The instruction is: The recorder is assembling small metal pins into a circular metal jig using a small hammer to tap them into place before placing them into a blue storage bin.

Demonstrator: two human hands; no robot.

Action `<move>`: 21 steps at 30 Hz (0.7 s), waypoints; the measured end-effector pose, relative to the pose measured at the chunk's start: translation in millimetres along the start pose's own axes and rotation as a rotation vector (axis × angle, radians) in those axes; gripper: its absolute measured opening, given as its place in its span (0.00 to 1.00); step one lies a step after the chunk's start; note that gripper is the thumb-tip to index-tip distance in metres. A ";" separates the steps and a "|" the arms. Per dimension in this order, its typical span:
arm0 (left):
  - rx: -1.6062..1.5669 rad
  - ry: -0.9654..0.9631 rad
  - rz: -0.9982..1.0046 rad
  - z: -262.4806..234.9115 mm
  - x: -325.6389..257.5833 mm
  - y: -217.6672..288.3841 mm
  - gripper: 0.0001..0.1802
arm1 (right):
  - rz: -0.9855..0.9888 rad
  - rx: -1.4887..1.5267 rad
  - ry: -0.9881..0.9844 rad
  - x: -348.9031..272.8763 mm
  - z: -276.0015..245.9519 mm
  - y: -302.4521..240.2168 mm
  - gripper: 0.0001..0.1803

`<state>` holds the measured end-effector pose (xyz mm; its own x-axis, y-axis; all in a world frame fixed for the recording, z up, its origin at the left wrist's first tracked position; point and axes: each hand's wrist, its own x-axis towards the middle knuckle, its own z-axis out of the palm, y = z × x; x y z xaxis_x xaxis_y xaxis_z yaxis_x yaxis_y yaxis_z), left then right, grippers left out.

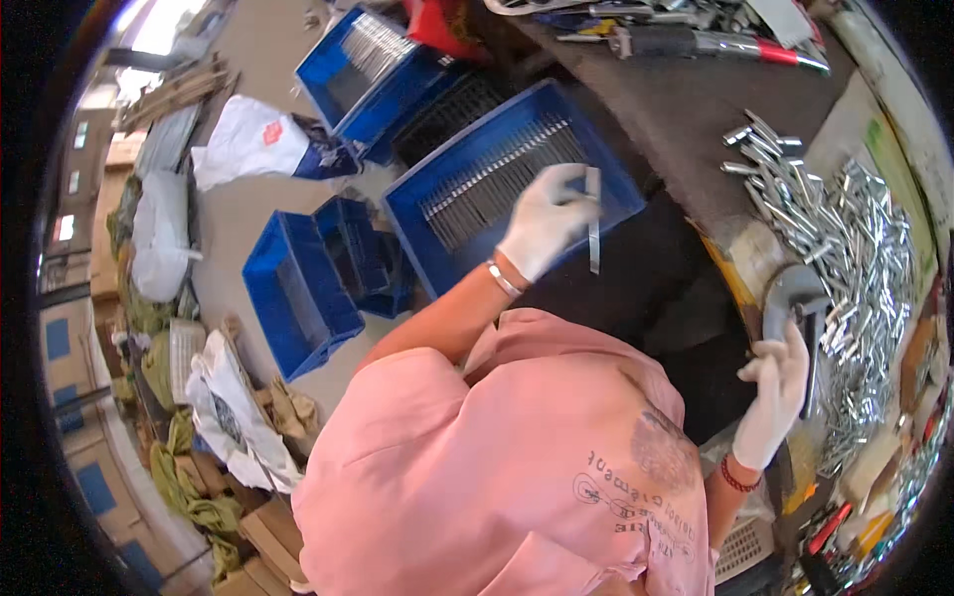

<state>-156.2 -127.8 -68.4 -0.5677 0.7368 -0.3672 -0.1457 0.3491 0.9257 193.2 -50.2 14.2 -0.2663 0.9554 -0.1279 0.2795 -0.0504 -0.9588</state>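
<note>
My left hand (549, 221), in a white glove, pinches a narrow, flat, shiny metal strip (594, 223) above the near right side of a blue crate (618, 179). Metal strips (487, 184) stand side by side in a row inside that crate. At the bench edge, my white-gloved right hand (775, 392) has its fingers loosely bent and apart, with nothing visible between them. Its fingertips are close to a curved grey metal piece (780, 288) and a dark upright bar (813, 363); whether they touch is unclear.
Small shiny metal parts (865, 268) lie heaped on the bench at the right. Tools, including a red-and-black one (696, 45), lie at the far end. More blue crates (298, 298) stand at the left, near a white sack (253, 144) on the floor.
</note>
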 end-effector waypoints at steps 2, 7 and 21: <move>0.174 0.271 0.009 -56.5 22.9 -61.8 0.30 | 0.024 -0.033 0.025 8.0 -9.0 0.1 0.28; 0.375 0.637 -0.206 -179.3 42.0 -170.8 0.27 | 0.048 0.010 0.072 15.9 -3.8 0.8 0.26; 0.854 0.511 -0.175 -198.8 114.4 -224.0 0.25 | 0.068 0.004 0.195 11.9 -12.9 12.6 0.24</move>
<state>-349.6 -236.7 -299.6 -0.9022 0.3689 -0.2237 0.2546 0.8738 0.4142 205.4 -35.7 3.9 -0.0636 0.9879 -0.1413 0.2873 -0.1175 -0.9506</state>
